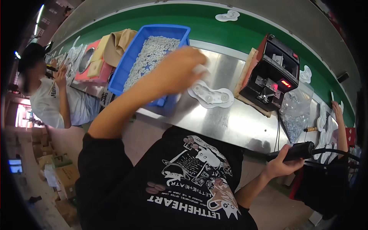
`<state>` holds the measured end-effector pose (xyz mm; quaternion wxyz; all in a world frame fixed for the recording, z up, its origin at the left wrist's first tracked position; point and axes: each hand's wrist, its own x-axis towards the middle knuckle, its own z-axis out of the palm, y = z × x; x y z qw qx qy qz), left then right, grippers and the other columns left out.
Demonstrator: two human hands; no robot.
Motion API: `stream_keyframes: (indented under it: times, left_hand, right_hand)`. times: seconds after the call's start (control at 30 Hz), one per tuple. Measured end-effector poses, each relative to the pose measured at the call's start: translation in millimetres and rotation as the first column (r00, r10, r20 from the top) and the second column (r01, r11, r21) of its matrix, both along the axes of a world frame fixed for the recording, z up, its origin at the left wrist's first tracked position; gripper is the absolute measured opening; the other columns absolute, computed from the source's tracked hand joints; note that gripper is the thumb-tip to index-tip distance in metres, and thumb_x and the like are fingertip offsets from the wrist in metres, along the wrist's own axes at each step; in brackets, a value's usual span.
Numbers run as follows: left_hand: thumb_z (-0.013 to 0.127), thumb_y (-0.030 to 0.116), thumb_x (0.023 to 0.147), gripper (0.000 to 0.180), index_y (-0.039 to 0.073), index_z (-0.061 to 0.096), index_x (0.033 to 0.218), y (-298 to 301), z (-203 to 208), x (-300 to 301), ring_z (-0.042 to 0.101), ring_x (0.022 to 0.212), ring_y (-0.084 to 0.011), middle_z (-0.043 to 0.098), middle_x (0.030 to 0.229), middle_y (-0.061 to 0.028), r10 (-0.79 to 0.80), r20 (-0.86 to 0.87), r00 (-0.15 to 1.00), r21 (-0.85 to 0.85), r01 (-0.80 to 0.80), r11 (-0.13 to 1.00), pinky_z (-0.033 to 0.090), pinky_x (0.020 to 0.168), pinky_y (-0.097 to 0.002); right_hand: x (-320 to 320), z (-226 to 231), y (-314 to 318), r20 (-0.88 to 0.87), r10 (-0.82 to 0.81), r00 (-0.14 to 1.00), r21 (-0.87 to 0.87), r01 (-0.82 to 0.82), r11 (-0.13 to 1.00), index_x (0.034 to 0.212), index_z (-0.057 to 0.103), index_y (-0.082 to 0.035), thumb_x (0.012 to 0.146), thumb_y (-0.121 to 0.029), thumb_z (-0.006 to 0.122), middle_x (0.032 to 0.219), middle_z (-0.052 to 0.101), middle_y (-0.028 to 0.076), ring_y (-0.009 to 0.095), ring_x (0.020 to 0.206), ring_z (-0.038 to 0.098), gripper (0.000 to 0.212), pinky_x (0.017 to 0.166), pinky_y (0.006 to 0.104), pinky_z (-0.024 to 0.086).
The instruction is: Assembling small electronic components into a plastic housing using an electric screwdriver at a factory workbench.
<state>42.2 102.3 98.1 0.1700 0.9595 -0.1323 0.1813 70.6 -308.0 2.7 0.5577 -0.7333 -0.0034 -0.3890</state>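
Note:
My left hand [186, 71] is raised over the metal worktop, beside the blue bin, with its fingers drawn together. A small whitish bit shows at the fingertips, too blurred to name. The blue bin [126, 57] holds many small pale ring-shaped parts [147, 57]. Just below that hand a white lobed plastic piece [218, 98] with round seats lies on the worktop [199, 119]. Off the worktop's near edge, on the right, my right hand [283, 165] grips a black electric screwdriver [297, 151] with a cable at its end.
A black screw feeder [268, 73] with a red display stands right of the white piece. Beside it sits a clear bag of small metal parts [295, 115]. A green belt [207, 19] runs behind. Co-workers sit left [57, 99] and right [337, 115].

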Motion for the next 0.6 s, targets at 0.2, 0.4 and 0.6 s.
stream_keyframes:
  times: [0.2, 0.4, 0.6]
  left_hand:
    - [0.072, 0.01, 0.079, 0.063, 0.005, 0.053, 0.14, 204, -71, -56, 0.058, 0.117, -0.0477, 0.06, 0.129, -0.0295, 0.461, -0.232, 0.857, 0.401, -0.347, 0.848, 0.047, 0.102, -0.0518]
    - [0.064, 0.003, 0.08, 0.02, -0.001, 0.063, 0.1, 160, -52, -30, 0.061, 0.094, -0.047, 0.063, 0.096, -0.0258, 0.362, -0.313, 0.878, 0.29, -0.274, 0.917, 0.048, 0.084, -0.0523]
    - [0.065, 0.003, 0.078, 0.006, -0.002, 0.061, 0.08, 167, -60, -27, 0.06, 0.064, -0.0327, 0.06, 0.069, -0.0165, 0.132, -0.182, 0.974, 0.148, -0.106, 0.983, 0.046, 0.062, -0.0416]
  right_hand:
    - [3, 17, 30, 0.478, -0.055, 0.876, -0.529, 0.338, 0.778, 0.115, 0.042, -0.006, 0.077, 0.004, 0.078, 0.116, 0.044, 0.014, 0.029, 0.106, 0.05, 0.053, 0.091, 0.0419, 0.047]
    - [7, 33, 48, 0.434, 0.033, 0.9, -0.483, 0.202, 0.852, 0.101, 0.057, -0.015, 0.072, 0.002, 0.075, 0.095, 0.051, 0.005, 0.025, 0.085, 0.051, 0.038, 0.076, 0.0374, 0.041]
    - [2, 31, 42, 0.441, -0.044, 0.896, -0.49, 0.282, 0.825, 0.098, 0.064, -0.012, 0.064, 0.005, 0.071, 0.094, 0.057, 0.004, 0.025, 0.084, 0.055, 0.039, 0.078, 0.0377, 0.04]
